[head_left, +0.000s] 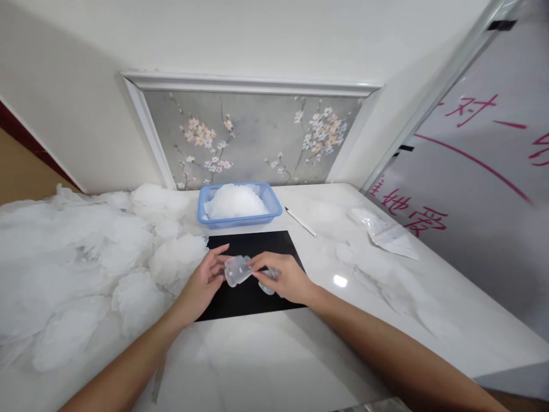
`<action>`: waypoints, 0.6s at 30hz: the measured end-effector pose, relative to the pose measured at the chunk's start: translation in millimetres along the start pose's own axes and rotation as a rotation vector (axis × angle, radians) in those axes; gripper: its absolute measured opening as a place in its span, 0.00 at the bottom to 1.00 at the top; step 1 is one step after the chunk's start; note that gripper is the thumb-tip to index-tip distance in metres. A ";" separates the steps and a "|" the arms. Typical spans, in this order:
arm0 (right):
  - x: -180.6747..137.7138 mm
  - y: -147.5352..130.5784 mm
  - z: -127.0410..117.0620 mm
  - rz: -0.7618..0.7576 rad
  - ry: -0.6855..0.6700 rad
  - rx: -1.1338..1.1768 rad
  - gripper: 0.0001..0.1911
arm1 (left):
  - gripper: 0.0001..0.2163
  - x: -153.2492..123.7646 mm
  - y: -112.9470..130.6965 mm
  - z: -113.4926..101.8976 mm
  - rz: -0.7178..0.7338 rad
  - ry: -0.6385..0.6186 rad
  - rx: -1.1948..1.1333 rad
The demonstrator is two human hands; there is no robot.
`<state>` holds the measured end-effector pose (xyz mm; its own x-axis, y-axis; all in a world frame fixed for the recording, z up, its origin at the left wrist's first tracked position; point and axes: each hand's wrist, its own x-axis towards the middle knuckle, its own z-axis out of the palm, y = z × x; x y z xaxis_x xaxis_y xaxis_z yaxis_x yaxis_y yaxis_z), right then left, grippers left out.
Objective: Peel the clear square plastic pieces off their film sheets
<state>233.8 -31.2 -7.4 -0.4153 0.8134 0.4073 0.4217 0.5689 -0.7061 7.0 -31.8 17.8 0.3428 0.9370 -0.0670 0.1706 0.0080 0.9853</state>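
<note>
Above a black mat (221,309) I hold a small, thin, translucent plastic piece (237,271) with a wavy outline and small marks or holes in it. My right hand (286,278) pinches its right edge between thumb and fingers. At the left edge, the fingers of my left hand (209,277) are curled round the piece, with the index finger raised off it. A second translucent piece (266,289) shows partly under my right hand; whether that hand touches it, I cannot tell.
A blue plastic basket (240,221) heaped with white translucent pieces (235,201) stands behind the mat. Large piles of similar pieces (86,246) cover the table's left side. To the right lie a white pencil (301,222) and a clear plastic bag (388,234). A whiteboard (480,154) borders the right.
</note>
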 end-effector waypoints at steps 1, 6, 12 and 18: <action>1.0 0.7 -2.6 0.132 0.032 0.093 0.06 | 0.23 1.0 -2.1 -2.9 0.084 0.037 0.184; 6.1 11.9 -20.9 0.621 0.118 0.318 0.08 | 0.10 9.0 -20.0 -22.3 0.349 0.105 0.860; 6.7 16.5 -32.1 0.739 0.059 0.407 0.12 | 0.06 15.0 -25.2 -25.4 0.379 0.033 0.908; 5.4 16.5 -31.5 0.694 0.060 0.448 0.12 | 0.05 2.6 0.2 -13.1 0.215 0.120 0.580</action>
<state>263.9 -13.6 1.5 -0.1301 0.9741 -0.1850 0.1998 -0.1570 -0.9672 -4.2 -24.8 19.9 0.3251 0.9294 0.1748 0.5944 -0.3446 0.7266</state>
